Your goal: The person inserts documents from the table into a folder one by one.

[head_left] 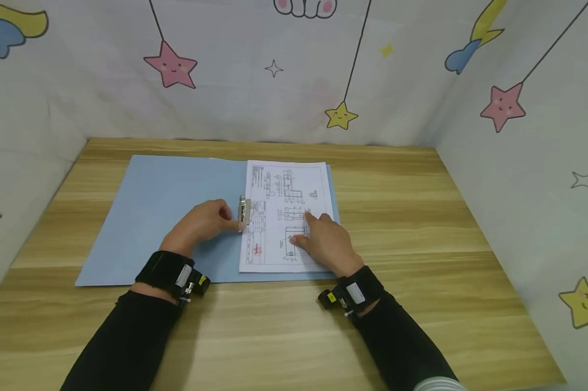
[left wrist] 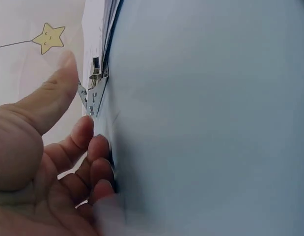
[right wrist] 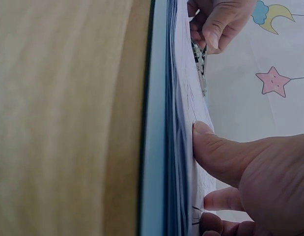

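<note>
A blue folder (head_left: 152,217) lies opened flat on the table. On its right half rests a stack of white sheets (head_left: 318,179) printed with technical drawings; its layered edge (right wrist: 179,147) shows in the right wrist view. A metal lever clip (head_left: 245,212) sits at the stack's left edge, its lever raised at an angle in the left wrist view. My left hand (head_left: 206,222) is at the clip (left wrist: 96,83), thumb at the lever, other fingers curled on the other side. My right hand (head_left: 330,241) rests on the sheets, thumb and index finger spread and touching the top page.
The wooden table (head_left: 274,336) extends around the folder. White cloth walls (head_left: 245,108) with printed stars stand behind and at both sides. Each wrist wears a black strap (head_left: 164,271) with a small camera.
</note>
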Available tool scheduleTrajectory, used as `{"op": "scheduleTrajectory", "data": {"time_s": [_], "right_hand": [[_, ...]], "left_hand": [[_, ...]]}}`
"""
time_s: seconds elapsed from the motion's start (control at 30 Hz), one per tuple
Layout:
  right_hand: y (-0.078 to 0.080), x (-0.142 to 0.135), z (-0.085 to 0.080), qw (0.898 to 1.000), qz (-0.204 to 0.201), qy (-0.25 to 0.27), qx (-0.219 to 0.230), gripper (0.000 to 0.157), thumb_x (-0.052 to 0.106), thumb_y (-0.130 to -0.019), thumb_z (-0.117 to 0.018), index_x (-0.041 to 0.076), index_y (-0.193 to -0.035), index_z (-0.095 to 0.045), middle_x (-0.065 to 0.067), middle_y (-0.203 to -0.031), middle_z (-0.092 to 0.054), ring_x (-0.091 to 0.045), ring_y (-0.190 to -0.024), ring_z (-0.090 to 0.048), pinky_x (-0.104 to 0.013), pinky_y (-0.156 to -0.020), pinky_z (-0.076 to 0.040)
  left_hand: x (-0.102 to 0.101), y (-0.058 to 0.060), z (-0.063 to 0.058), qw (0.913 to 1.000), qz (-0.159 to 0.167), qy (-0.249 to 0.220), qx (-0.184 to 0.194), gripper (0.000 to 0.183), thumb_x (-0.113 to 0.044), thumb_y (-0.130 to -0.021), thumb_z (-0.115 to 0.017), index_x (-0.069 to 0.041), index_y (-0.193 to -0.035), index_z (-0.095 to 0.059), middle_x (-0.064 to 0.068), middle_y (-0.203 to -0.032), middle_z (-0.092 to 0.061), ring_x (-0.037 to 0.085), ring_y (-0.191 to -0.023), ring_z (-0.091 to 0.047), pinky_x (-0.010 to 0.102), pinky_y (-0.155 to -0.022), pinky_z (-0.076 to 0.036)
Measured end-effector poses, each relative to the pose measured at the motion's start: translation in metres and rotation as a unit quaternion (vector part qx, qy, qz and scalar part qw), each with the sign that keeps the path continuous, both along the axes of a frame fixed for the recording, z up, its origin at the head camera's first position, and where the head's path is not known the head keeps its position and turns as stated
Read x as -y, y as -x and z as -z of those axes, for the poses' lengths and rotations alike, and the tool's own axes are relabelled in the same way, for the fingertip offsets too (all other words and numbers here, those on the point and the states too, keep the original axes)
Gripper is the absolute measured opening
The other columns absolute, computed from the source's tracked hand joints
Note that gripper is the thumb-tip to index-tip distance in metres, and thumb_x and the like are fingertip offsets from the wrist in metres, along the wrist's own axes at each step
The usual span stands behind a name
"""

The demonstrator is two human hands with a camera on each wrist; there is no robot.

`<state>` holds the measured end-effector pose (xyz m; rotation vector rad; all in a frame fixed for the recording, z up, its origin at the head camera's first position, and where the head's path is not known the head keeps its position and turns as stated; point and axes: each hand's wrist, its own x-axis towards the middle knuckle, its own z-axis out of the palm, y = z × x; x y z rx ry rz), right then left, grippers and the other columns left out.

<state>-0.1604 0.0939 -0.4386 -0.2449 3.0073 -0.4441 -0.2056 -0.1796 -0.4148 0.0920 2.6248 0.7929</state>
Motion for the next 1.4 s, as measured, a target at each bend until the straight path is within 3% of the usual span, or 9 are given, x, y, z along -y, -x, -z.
{"op": "scheduleTrajectory", "data": {"time_s": [0.1, 0.4, 0.77, 1.4], "right_hand": [[-0.0001, 0.0002, 0.0009, 1.000, 0.004, 0.000, 0.002, 0.080, 0.056, -0.086, -0.064, 0.005, -0.144, -0.044, -0.020, -0.114, -0.060, -0.025, -0.084, -0.057, -0.040, -0.067, -0.051], [-0.0007, -0.0002, -0.0003, 1.000, 0.000, -0.003, -0.004, 0.080, 0.055, -0.086, -0.065, 0.004, -0.144, -0.044, -0.021, -0.114, -0.060, -0.026, -0.083, -0.058, -0.041, -0.067, -0.051], [-0.0013, 0.0008, -0.0026, 1.000, 0.003, -0.007, 0.005, 0.078, 0.053, -0.087, -0.065, 0.004, -0.143, -0.044, -0.019, -0.109, -0.061, -0.023, -0.077, -0.056, -0.035, -0.060, -0.048], [-0.0016, 0.0005, -0.0025, 1.000, 0.003, -0.009, 0.006, 0.078, 0.054, -0.087, -0.064, 0.004, -0.144, -0.045, -0.018, -0.108, -0.061, -0.022, -0.076, -0.055, -0.033, -0.057, -0.046]], "left_hand": [[-0.0001, 0.0015, 0.0010, 0.9996, 0.015, 0.026, 0.000, 0.053, -0.053, -0.080, -0.073, -0.006, -0.095, -0.056, 0.011, -0.087, -0.053, 0.027, -0.079, -0.048, 0.035, -0.063, -0.038], [-0.0043, 0.0032, 0.0018, 0.9983, 0.018, 0.055, -0.008, 0.052, -0.054, -0.078, -0.074, -0.006, -0.080, -0.056, 0.008, -0.075, -0.049, 0.024, -0.071, -0.047, 0.033, -0.057, -0.035], [-0.0073, 0.0042, -0.0007, 0.9966, 0.021, 0.079, -0.003, 0.052, -0.054, -0.077, -0.075, -0.006, -0.076, -0.056, 0.007, -0.071, -0.049, 0.023, -0.068, -0.046, 0.031, -0.056, -0.035], [-0.0048, 0.0058, -0.0028, 0.9972, 0.025, 0.069, 0.012, 0.050, -0.053, -0.077, -0.075, -0.007, -0.073, -0.058, 0.005, -0.069, -0.047, 0.022, -0.067, -0.045, 0.031, -0.056, -0.034]]}}
